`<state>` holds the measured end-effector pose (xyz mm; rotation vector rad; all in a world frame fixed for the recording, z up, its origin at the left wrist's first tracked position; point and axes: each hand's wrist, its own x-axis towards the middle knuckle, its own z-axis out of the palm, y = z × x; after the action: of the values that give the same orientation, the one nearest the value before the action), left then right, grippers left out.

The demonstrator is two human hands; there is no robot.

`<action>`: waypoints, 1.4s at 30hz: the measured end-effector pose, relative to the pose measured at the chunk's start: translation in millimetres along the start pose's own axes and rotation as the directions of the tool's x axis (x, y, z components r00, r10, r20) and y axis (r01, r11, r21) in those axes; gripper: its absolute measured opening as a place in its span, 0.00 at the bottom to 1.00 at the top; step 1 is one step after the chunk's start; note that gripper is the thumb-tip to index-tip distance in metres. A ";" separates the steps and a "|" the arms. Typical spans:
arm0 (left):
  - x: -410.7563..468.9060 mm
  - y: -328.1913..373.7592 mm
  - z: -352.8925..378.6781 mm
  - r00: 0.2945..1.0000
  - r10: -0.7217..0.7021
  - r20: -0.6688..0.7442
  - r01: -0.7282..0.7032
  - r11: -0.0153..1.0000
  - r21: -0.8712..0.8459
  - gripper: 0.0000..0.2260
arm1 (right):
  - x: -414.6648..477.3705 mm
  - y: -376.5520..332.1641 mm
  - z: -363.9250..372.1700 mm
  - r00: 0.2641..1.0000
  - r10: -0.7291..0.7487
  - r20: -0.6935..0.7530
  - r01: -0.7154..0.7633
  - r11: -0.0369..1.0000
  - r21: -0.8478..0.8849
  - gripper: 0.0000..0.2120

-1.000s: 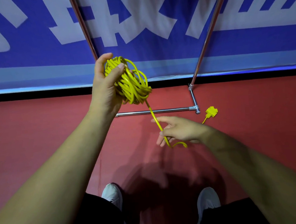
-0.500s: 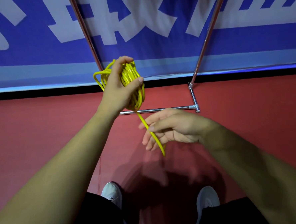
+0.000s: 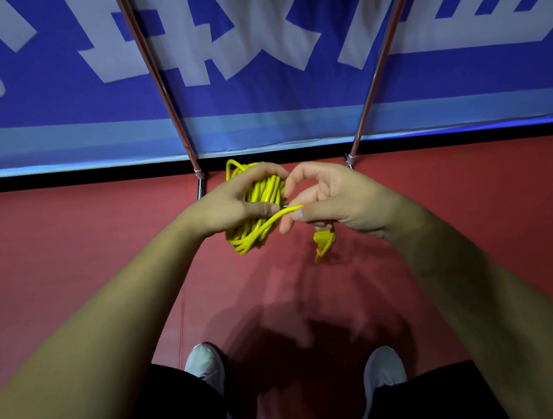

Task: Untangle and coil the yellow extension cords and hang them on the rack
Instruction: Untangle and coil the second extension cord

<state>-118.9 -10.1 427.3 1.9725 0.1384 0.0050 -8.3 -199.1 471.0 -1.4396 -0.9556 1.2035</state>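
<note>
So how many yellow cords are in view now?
1: a yellow cord coiled in the left hand, its tail pinched by the right hand, plug dangling below. Others may lie out of frame.

Left hand lowered the coil; right hand now pinches its tail.

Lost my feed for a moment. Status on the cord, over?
Left hand grips the yellow cord coil. Right hand pinches the loose tail, plug dangling below. Not on the rack yet. Nothing blocking.
</note>
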 end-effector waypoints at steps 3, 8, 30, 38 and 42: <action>-2.8 4.6 2.2 0.990 -0.069 0.126 0.086 0.987 -0.135 0.24 | -2.2 -1.1 -13.2 0.996 0.026 -0.083 -0.038 0.988 -0.151 0.14; -5.1 6.5 18.6 0.956 -0.137 0.259 0.182 0.970 -0.160 0.21 | -4.5 -1.5 -15.4 0.989 0.017 -0.150 -0.054 0.967 -0.247 0.14; -7.9 10.9 4.0 0.920 -0.078 0.385 0.276 0.825 -0.493 0.31 | -2.9 35.8 -70.3 0.940 -0.058 -0.336 -0.165 0.785 -0.598 0.08; -0.1 18.9 2.0 0.964 0.140 0.227 0.099 0.603 -0.792 0.26 | 9.6 74.4 -73.6 0.950 -0.017 -0.312 -0.143 0.865 -0.481 0.05; 3.4 19.0 -2.7 0.988 0.120 0.093 0.016 0.527 -0.849 0.22 | 12.8 98.7 -68.7 0.941 0.048 -0.336 -0.192 0.891 -0.411 0.12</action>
<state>-113.9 -14.7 445.7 0.9582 -0.0276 -0.0242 59.2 -219.9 372.9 -2.0112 -0.9558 0.8287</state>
